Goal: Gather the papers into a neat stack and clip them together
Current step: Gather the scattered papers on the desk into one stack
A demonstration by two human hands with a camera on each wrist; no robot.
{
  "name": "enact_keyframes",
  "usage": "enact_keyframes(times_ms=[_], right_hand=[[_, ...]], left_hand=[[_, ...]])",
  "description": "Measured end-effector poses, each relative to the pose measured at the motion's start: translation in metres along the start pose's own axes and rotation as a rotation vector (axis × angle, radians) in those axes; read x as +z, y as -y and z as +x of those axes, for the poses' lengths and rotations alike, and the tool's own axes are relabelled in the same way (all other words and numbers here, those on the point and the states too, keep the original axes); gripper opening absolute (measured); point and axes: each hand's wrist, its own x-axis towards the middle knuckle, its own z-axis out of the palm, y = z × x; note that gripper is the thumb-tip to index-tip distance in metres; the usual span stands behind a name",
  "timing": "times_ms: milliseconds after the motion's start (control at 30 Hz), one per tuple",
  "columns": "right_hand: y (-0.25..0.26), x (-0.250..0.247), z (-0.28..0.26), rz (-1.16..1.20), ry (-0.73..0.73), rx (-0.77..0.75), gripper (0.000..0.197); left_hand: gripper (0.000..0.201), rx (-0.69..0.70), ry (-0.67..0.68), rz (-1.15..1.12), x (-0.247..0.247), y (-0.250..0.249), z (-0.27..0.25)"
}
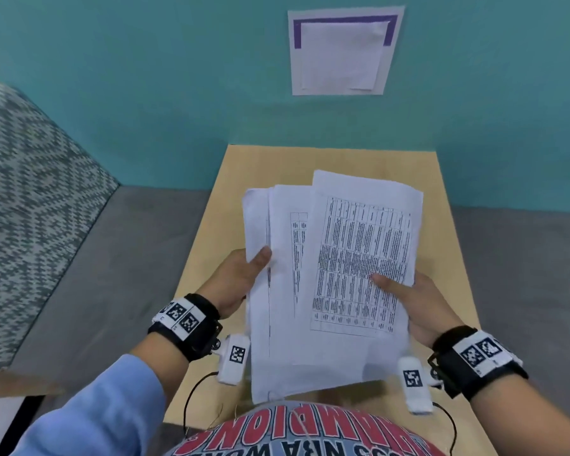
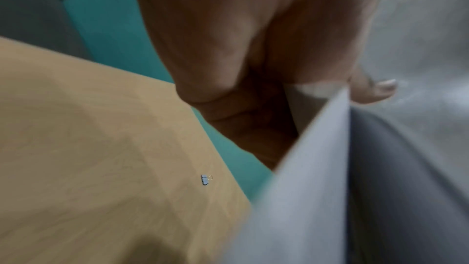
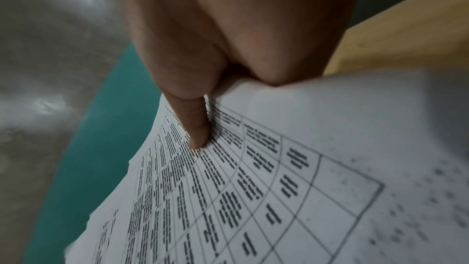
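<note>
Holding the papers (image 1: pixel 329 278) fanned and uneven above the tabletop (image 1: pixel 441 232), I see from my head view my left hand (image 1: pixel 241 278) pinching their left edge and my right hand (image 1: pixel 418 301) gripping the right edge, thumb on the printed table. My left wrist view shows my fingers (image 2: pixel 228 47) curled behind the sheets and a small binder clip (image 2: pixel 206 179) lying on the tabletop. My right wrist view shows my thumb (image 3: pixel 195 125) pressing the top page.
</note>
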Motion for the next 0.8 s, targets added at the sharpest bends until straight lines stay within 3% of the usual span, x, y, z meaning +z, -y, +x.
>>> enact_keyframes(times_ms=[200,400,633,700,800], right_hand=[[0.008,0.003,-0.017,0.071,0.085,0.079,0.047],[0.014,0.019,-0.027,-0.066,0.134,-0.037,0.041],[0.013,0.017,-0.031,-0.189,-0.089,-0.341,0.074],[0.016,0.016,-0.036,-0.187,-0.116,-0.41,0.062],[0.017,0.016,-0.04,-0.279,-0.121,-0.464,0.028]], left_hand=[[0.043,0.033,-0.072,0.02,0.006,0.0,0.001],[0.046,0.068,-0.181,-0.02,0.014,0.0,0.006],[0.048,0.201,-0.176,-0.063,0.026,0.001,0.004],[0.037,0.24,-0.201,-0.095,0.027,0.001,0.004],[0.026,0.263,-0.19,-0.107,0.028,0.005,0.01]])
